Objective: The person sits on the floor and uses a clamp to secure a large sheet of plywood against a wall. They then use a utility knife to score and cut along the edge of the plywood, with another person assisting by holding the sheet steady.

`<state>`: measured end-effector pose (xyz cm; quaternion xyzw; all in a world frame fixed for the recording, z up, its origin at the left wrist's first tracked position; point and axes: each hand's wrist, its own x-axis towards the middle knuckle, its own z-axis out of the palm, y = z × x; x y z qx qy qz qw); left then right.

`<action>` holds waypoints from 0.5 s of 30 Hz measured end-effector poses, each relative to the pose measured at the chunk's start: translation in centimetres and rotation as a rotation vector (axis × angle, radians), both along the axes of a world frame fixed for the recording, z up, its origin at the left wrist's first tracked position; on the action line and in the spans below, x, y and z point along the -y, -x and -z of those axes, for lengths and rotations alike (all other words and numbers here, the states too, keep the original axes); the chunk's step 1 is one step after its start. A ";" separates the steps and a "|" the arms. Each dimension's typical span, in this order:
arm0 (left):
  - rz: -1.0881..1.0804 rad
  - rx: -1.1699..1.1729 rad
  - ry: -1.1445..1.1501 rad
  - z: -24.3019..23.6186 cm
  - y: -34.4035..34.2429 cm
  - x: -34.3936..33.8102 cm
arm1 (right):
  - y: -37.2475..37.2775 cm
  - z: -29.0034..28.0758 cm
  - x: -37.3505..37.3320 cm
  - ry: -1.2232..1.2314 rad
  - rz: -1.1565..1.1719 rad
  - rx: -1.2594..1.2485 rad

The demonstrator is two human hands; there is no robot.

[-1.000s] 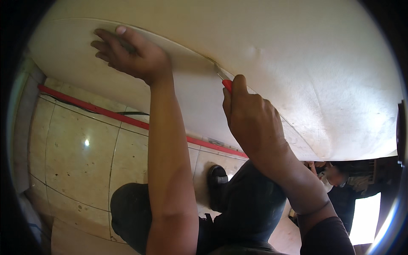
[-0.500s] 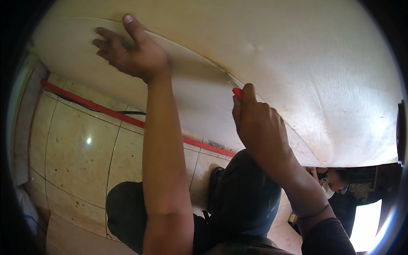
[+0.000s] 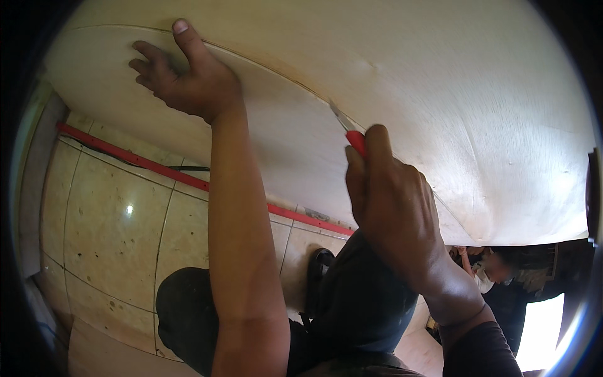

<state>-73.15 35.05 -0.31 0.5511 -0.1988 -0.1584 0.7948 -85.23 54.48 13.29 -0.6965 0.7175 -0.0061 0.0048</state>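
A large pale wood-grained panel (image 3: 452, 81) fills the upper view, and a thin seam runs across it from upper left to lower right. Below the seam lies a smooth pale sheet (image 3: 282, 132). My left hand (image 3: 195, 81) rests on this sheet, fingers spread and thumb up near the seam. In my right hand (image 3: 402, 207) is a red-handled knife (image 3: 355, 139), gripped with the index finger along the handle. Its narrow metal blade points up and left, the tip at or close to the seam. Most of the handle is hidden in my fist.
A red bar (image 3: 151, 164) runs along the base of the sheet over the spotted tiled floor (image 3: 113, 232). My bent knees (image 3: 370, 301) and a dark sandal (image 3: 320, 261) are below. Another person (image 3: 493, 270) is at the far right, beside a bright opening (image 3: 540, 330).
My right hand has turned and shifted a little, so more of the knife's blade and red handle shows. My left hand sits slightly farther left in view, still spread on the sheet.
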 end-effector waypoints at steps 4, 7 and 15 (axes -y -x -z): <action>0.006 -0.002 0.008 -0.2 -0.3 -0.3 | -1.3 1.6 1.9 0.005 -0.067 -0.065; 0.008 -0.014 0.016 -0.1 0.1 -0.2 | -0.8 2.2 2.8 -0.015 -0.058 -0.072; 0.008 -0.022 0.036 -0.1 0.1 -0.2 | -0.7 2.5 3.2 -0.052 -0.017 -0.074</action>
